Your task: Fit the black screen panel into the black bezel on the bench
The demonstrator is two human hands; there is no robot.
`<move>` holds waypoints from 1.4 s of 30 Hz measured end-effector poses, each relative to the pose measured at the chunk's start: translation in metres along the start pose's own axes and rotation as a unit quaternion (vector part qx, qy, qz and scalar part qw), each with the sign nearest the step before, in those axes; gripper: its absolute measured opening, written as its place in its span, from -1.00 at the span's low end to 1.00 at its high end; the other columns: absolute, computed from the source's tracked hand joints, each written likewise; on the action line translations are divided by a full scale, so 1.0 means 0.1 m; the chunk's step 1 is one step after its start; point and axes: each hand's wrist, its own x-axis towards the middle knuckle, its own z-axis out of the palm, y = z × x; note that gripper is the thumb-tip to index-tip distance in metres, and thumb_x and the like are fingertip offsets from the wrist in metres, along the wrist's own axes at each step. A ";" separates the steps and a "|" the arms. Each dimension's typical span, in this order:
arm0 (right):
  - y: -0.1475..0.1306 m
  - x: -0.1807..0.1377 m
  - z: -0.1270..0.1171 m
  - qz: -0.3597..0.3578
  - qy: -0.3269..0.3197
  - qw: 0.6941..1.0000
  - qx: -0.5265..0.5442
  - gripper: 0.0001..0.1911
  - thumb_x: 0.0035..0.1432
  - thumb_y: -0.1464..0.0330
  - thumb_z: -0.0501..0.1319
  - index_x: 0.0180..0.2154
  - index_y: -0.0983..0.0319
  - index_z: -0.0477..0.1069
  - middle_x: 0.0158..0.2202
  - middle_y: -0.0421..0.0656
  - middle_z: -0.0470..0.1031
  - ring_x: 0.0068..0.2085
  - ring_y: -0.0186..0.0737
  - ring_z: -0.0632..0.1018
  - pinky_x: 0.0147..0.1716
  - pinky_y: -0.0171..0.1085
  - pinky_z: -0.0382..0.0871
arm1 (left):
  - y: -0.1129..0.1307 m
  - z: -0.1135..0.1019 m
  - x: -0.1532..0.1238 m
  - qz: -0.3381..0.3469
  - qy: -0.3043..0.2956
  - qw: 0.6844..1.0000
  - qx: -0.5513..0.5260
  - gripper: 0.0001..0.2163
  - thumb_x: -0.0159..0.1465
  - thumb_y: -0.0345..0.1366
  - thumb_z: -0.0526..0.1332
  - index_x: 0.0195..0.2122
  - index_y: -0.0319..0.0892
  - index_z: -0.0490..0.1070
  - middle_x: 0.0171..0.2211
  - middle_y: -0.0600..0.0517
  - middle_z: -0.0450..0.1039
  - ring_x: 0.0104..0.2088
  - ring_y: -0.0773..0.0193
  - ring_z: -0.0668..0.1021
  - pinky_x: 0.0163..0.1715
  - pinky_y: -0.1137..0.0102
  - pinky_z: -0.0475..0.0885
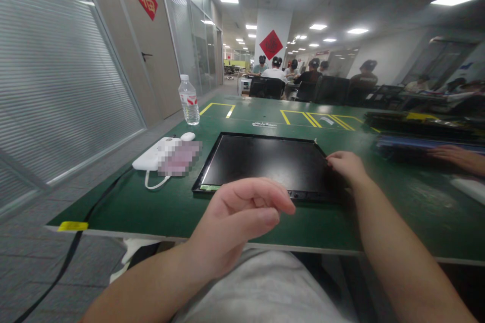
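Observation:
A black flat display panel (pixel 265 161) lies face up on the green table, its dark screen framed by a thin black bezel. A greenish strip (pixel 209 187) shows at its near left corner, and a tiny pale bit (pixel 316 141) sticks up at the far right one. My right hand (pixel 346 165) has its thumb and forefinger pinched together at the panel's right edge. Above the panel's near edge, my left hand (pixel 246 217) hovers with curled fingers and the thumb apart from them. Nothing shows in its grasp, and it hides part of the front bezel.
Left of the panel are a white power bank (pixel 151 157) with a cable, a white oval case (pixel 187 137) and a water bottle (pixel 188 101). Yellow tape marks (pixel 297 111) line the far side. At right, another person's hand (pixel 458 156) is near stacked dark panels (pixel 428 123).

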 end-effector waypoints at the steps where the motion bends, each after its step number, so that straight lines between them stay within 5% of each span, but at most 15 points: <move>1: -0.01 -0.01 -0.01 0.004 -0.002 1.000 -0.001 -0.72 0.02 0.32 0.25 -0.23 0.16 0.67 -0.32 -0.06 0.65 -0.28 -0.09 0.64 -0.18 -0.22 0.48 | -0.01 0.00 0.00 -0.001 -0.001 1.000 -0.001 -0.90 0.14 -0.28 0.45 -0.36 -0.19 0.66 -0.37 -0.05 0.53 -0.31 0.22 0.50 -0.25 0.37 0.40; 9: -0.07 -0.06 -0.04 0.006 -0.007 1.000 -0.002 -0.74 0.05 0.34 0.23 -0.25 0.16 0.67 -0.30 -0.08 0.67 -0.29 -0.09 0.63 -0.20 -0.21 0.46 | -0.11 -0.05 0.00 0.008 -0.063 0.998 -0.010 -0.70 0.18 -0.08 0.48 -0.47 -0.19 0.50 -0.43 -0.02 0.46 -0.40 0.28 0.48 -0.36 0.38 0.38; 18: -0.06 -0.06 -0.03 0.005 -0.006 1.000 -0.007 -0.75 0.06 0.35 0.23 -0.26 0.16 0.67 -0.30 -0.07 0.66 -0.29 -0.11 0.63 -0.20 -0.23 0.45 | -0.17 -0.07 0.01 0.057 -0.131 0.989 -0.040 -0.75 0.22 -0.22 0.47 -0.47 -0.18 0.47 -0.47 0.03 0.42 -0.47 0.36 0.46 -0.34 0.39 0.41; 42: -0.05 -0.04 -0.02 -0.003 0.001 1.000 -0.020 -0.73 0.04 0.35 0.25 -0.24 0.15 0.67 -0.34 -0.07 0.65 -0.27 -0.07 0.63 -0.18 -0.21 0.46 | -0.04 -0.02 -0.05 0.017 -0.078 0.996 0.050 -0.77 0.31 -0.17 0.37 -0.41 -0.20 0.55 -0.38 -0.09 0.49 -0.35 0.22 0.50 -0.31 0.34 0.40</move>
